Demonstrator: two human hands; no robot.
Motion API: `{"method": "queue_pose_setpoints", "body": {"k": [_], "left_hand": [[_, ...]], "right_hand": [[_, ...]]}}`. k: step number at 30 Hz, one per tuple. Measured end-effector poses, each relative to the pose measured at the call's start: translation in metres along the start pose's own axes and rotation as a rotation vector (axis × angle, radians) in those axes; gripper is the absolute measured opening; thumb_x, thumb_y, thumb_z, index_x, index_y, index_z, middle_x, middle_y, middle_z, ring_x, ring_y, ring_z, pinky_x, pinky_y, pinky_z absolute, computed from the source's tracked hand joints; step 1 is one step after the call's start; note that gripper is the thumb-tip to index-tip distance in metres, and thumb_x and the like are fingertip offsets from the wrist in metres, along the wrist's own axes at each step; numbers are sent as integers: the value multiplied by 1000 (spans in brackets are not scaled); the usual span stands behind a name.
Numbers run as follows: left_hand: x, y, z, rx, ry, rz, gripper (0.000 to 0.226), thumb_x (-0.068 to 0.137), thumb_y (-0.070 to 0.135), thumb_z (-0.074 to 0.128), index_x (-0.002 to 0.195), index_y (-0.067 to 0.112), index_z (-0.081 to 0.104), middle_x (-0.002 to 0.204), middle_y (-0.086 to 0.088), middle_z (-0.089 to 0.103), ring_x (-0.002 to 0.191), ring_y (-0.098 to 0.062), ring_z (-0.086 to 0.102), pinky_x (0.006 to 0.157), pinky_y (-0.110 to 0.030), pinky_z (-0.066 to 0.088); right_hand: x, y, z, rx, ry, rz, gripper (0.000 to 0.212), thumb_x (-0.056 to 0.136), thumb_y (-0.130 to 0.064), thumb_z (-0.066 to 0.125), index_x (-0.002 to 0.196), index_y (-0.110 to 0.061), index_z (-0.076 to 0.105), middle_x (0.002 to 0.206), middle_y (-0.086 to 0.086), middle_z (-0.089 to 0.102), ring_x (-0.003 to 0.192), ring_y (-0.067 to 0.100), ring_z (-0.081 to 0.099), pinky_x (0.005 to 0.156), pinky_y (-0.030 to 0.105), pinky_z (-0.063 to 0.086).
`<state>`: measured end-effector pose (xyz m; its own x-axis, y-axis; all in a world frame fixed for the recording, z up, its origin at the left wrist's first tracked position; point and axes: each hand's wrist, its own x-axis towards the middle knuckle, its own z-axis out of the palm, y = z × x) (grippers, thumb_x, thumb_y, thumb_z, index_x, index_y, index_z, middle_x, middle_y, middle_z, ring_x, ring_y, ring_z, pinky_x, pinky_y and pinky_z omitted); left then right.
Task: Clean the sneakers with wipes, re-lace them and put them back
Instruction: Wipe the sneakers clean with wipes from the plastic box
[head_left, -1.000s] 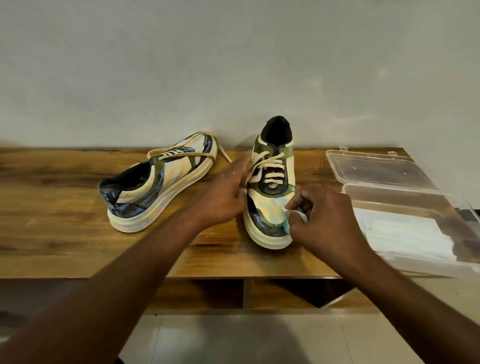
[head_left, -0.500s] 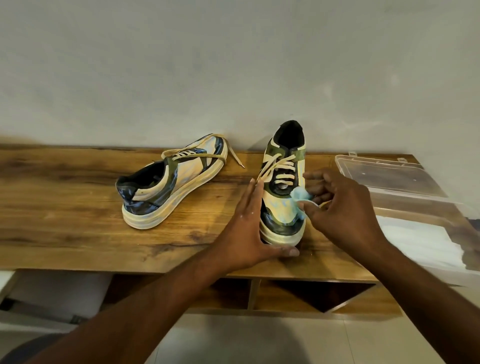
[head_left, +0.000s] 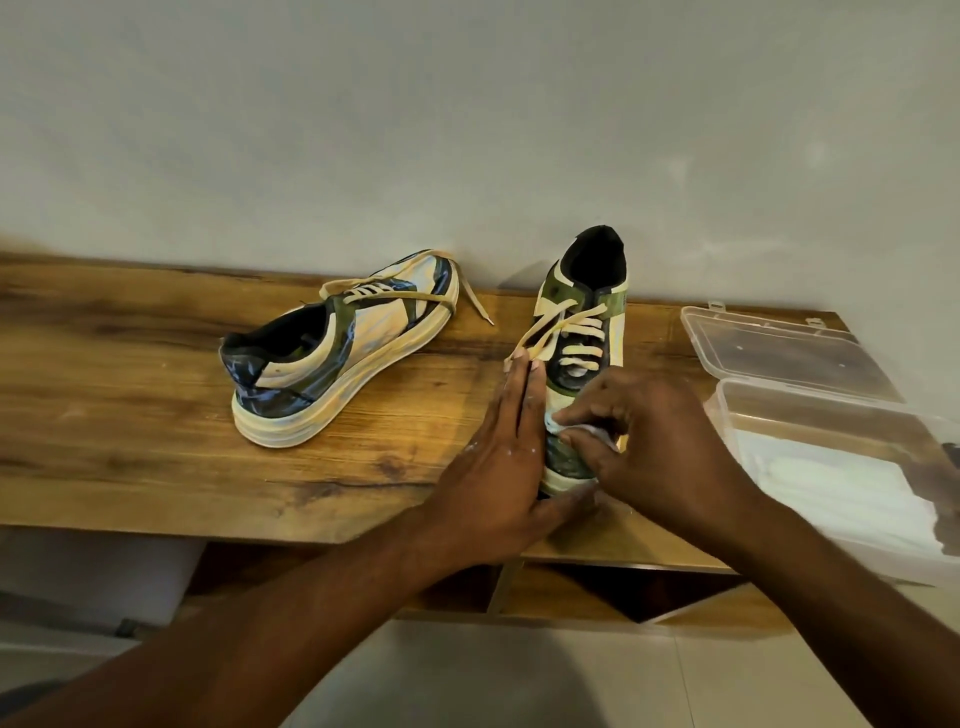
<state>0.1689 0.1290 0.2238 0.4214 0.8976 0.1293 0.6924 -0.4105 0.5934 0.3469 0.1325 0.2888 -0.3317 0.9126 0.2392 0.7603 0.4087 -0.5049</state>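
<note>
Wooden shelf (head_left: 156, 415): left hand (head_left: 498, 467) lies flat-fingered against the near sneaker (head_left: 582, 332); right hand (head_left: 660, 447) pinches a wipe (head_left: 597, 431) on its toe.

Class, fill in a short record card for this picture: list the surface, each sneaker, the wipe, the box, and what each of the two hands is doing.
Surface: wooden shelf top against a pale wall
Near sneaker: toe toward the person, laced
Far sneaker: angled, heel toward the person, laces loose
Wipe: pinched against the near sneaker's toe
Left hand: fingers straight, flat against the near sneaker's side
Right hand: holds the wipe
Box: clear plastic, lid open, white wipes inside
</note>
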Motion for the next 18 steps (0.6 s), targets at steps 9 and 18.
{"method": "queue_pose_setpoints", "body": {"k": [9,18], "left_hand": [[1,2,2,-119,47,-49,127,84,74,67,166,19,-14,173,10,-24,158,-3,-18,131,-34,11],[0,0,1,-167,62,-113,133,77,73,77,168,22,-5,175,13,-12,160,-1,-5,130,-30,16]], "right_hand": [[17,10,-1,-32,131,8,19,83,-14,85,101,-19,84,94,-2,76,78,3,63,70,21,52],[29,12,-9,-96,89,0,18,85,-13,83,103,-18,84,96,2,76,83,14,65,73,36,57]]}}
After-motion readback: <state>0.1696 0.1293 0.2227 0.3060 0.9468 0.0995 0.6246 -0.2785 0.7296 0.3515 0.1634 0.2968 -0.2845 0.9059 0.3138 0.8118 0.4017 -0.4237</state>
